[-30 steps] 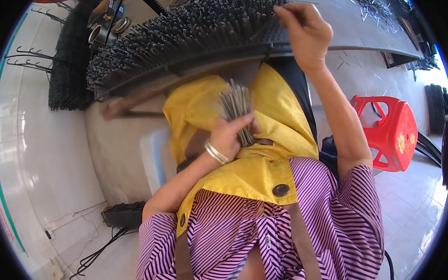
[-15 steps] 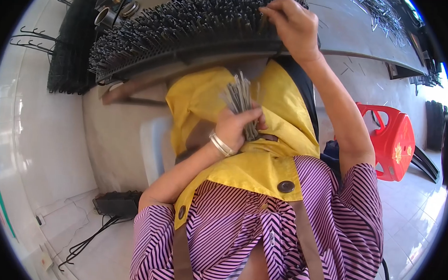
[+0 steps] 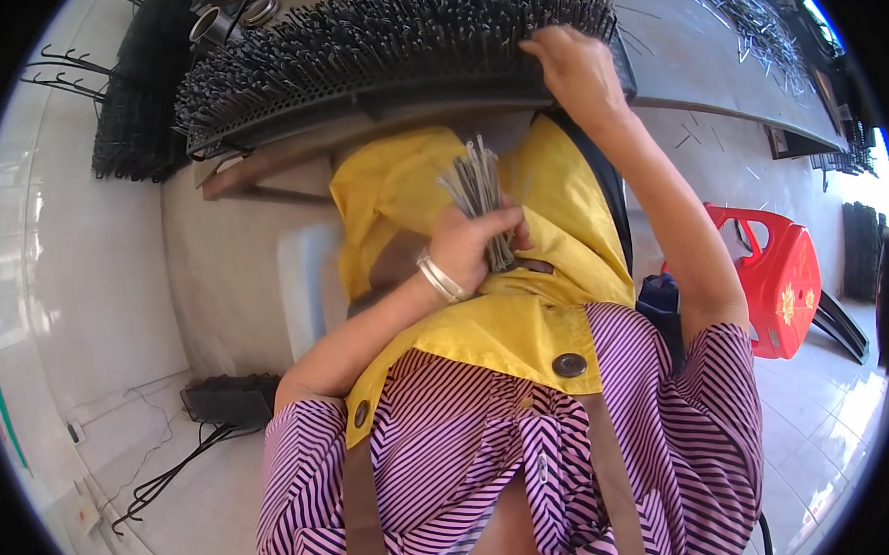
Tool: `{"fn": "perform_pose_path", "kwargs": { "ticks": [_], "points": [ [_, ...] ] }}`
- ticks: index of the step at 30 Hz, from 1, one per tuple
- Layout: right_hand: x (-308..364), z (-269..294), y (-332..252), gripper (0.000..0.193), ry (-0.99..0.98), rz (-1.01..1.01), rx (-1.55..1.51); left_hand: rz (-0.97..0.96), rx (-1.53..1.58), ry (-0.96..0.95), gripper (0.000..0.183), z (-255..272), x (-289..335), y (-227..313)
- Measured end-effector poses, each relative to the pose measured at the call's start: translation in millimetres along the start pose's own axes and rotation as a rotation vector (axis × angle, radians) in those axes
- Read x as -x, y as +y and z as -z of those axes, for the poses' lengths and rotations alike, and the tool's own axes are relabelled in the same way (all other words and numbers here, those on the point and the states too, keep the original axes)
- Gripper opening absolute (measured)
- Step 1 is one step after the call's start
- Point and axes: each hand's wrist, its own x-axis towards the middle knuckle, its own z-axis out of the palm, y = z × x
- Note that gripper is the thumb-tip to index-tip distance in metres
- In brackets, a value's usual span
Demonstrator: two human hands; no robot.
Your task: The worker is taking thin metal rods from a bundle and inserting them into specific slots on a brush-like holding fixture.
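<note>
My left hand [image 3: 471, 244] is closed around a bundle of thin grey metal strips [image 3: 482, 178], held upright over the lap of my yellow apron [image 3: 389, 181]. The strips fan out above the fist. My right arm reaches forward to a long dark perforated rack [image 3: 373, 103] packed with upright thin metal strips [image 3: 375, 46]. At the rack's right end, my right hand [image 3: 580, 77] has its thumb and fingers pressed together close to the strips. Whatever lies between those fingertips is too small to make out.
The rack rests on a table [image 3: 711, 76], with loose metal strips [image 3: 757, 38] scattered at its far right. A red plastic stool [image 3: 787, 283] stands to my right. At the far left are a metal cup [image 3: 212, 26], dark hooked racks [image 3: 139, 115] and a black box [image 3: 229, 400].
My right hand has come slightly down and toward me, uncovering the rack's right end. My left hand keeps its bundle in nearly the same place.
</note>
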Motion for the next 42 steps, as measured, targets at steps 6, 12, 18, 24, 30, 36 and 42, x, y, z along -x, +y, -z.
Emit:
{"fn": "perform_pose_path", "kwargs": {
  "ticks": [6, 12, 18, 24, 30, 36, 42],
  "points": [
    [38, 15, -25, 0.025, 0.13, -0.037, -0.05, 0.0, 0.022, -0.011, 0.012, 4, -2, -3],
    [78, 38, -70, 0.013, -0.347, -0.794, -0.923, 0.002, -0.075, -0.027, 0.012, 0, -1, 0],
    [60, 52, -47, 0.007, -0.026, -0.819, -1.034, -0.032, -0.063, 0.057, 0.015, -5, 3, 0],
    [18, 64, -8, 0.008, 0.365, -0.537, -0.527, -0.005, -0.037, -0.016, 0.011, -7, 2, 0],
    [6, 45, 9, 0.01, 0.448, -0.275, -0.403, 0.003, -0.025, -0.021, 0.012, -2, 1, -1],
    [-7, 37, 17, 0.012, 0.383, -0.067, -0.295, -0.009, -0.098, 0.008, 0.016, -4, 1, -1],
    [-24, 33, 10, 0.005, 0.246, -0.016, -0.454, -0.007, -0.091, 0.031, 0.017, -1, 1, -2]
  ]
}}
